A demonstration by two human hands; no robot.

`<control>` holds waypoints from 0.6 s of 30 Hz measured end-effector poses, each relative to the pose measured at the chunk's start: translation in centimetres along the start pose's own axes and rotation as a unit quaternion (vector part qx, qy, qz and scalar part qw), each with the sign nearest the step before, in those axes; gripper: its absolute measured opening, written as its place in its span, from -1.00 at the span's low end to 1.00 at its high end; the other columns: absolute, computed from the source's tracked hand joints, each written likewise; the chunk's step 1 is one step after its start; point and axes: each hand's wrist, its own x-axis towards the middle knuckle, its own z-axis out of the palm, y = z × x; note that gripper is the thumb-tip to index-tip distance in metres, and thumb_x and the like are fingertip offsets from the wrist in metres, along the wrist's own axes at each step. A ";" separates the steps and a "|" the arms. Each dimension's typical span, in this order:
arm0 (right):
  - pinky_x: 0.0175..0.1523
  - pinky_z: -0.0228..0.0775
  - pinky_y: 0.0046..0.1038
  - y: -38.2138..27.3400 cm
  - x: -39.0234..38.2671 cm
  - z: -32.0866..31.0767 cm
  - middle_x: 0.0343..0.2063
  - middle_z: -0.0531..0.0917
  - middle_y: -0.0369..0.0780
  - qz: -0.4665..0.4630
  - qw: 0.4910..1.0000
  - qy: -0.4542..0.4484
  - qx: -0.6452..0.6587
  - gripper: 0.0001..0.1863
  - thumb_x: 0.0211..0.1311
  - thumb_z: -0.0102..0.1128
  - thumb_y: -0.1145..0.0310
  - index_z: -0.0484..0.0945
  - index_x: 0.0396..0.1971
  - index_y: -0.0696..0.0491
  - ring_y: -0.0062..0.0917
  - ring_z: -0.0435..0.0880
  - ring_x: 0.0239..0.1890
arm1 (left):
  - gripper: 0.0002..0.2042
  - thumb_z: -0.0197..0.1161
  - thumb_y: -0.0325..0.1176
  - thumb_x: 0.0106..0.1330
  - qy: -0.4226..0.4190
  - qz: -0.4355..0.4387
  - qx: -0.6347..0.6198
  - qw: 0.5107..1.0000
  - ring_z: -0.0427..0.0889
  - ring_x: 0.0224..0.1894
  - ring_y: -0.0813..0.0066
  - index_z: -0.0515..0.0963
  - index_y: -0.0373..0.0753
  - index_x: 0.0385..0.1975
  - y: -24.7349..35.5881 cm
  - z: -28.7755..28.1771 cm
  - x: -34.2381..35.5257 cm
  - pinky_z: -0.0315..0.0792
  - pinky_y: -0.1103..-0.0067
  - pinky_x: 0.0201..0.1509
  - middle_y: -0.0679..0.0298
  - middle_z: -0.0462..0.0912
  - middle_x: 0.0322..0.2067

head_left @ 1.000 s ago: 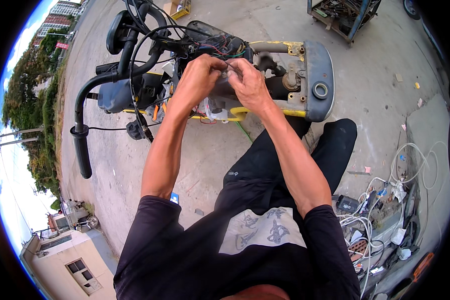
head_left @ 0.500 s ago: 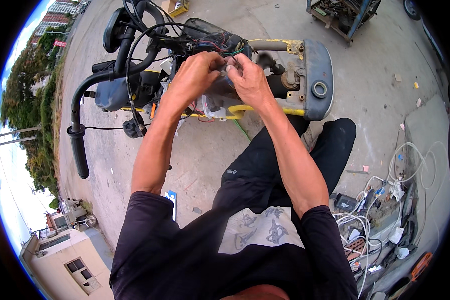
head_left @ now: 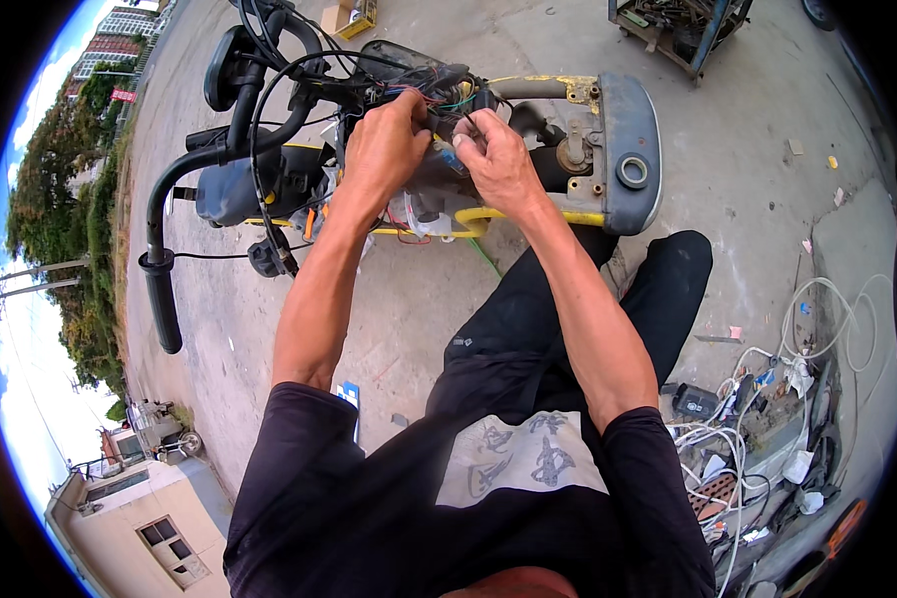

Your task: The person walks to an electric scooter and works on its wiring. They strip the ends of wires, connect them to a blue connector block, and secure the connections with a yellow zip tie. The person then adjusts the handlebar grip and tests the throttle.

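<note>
The right hand [head_left: 498,159]'s fingers appear to pinch a dark wire [head_left: 469,119], presumably steadying it; the left hand [head_left: 384,145]'s curl at exposed wiring [head_left: 454,102], grip indeterminable.

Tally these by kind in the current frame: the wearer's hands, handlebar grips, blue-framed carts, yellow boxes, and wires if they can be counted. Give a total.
Hands: 2 (left hand, right hand)
Black handlebar grip: 1
Blue-framed cart: 1
Yellow box: 1
Total: 5
Wires are too tangled to count, so left out.
</note>
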 end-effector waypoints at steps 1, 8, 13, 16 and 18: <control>-0.11 0.49 -0.30 -0.1 -0.1 -0.1 -0.29 0.61 -0.11 0.008 1.000 -0.012 0.009 -0.79 0.35 0.20 0.33 0.57 -0.19 0.19 -0.32 0.64 -0.27 | -0.79 0.32 -0.43 0.19 -0.003 -0.011 0.022 1.000 0.75 -0.16 -0.16 0.59 -0.25 -0.17 0.3 -0.2 0.2 0.59 0.12 -0.08 -0.01 0.77 -0.29; -0.16 0.46 -0.33 -1.1 0.2 -0.8 -0.30 0.61 -0.14 0.019 0.999 -0.044 0.017 -0.79 0.36 0.21 0.32 0.58 -0.19 0.17 -0.37 0.60 -0.32 | -0.79 0.42 -0.34 0.22 0.006 0.012 0.006 1.000 0.74 -0.19 -0.15 0.61 -0.28 -0.24 0.1 -0.1 0.5 0.57 0.16 -0.11 -0.04 0.75 -0.35; -0.14 0.49 -0.33 -0.3 0.8 -0.1 -0.26 0.63 -0.14 -0.061 0.998 -0.007 0.012 -0.79 0.37 0.23 0.33 0.59 -0.17 0.18 -0.35 0.64 -0.28 | -0.81 0.44 -0.32 0.25 0.006 0.027 -0.003 1.000 0.74 -0.23 -0.14 0.64 -0.29 -0.29 -0.4 0.1 1.0 0.58 0.17 -0.14 -0.05 0.75 -0.38; -0.11 0.51 -0.30 -0.3 0.6 0.4 -0.25 0.65 -0.12 -0.043 0.999 -0.010 0.022 -0.76 0.38 0.23 0.31 0.60 -0.14 0.19 -0.31 0.66 -0.29 | -0.81 0.43 -0.32 0.25 0.006 0.022 0.026 0.999 0.73 -0.24 -0.18 0.64 -0.31 -0.30 -0.4 0.3 1.3 0.58 0.15 -0.14 -0.08 0.74 -0.39; -0.11 0.51 -0.28 -0.4 1.2 0.9 -0.27 0.68 -0.10 -0.010 1.000 -0.005 0.010 -0.74 0.39 0.23 0.28 0.61 -0.14 0.18 -0.30 0.67 -0.29 | -0.82 0.42 -0.33 0.24 0.019 0.020 0.054 0.998 0.74 -0.24 -0.18 0.64 -0.31 -0.30 0.0 0.7 1.4 0.58 0.15 -0.13 -0.08 0.74 -0.40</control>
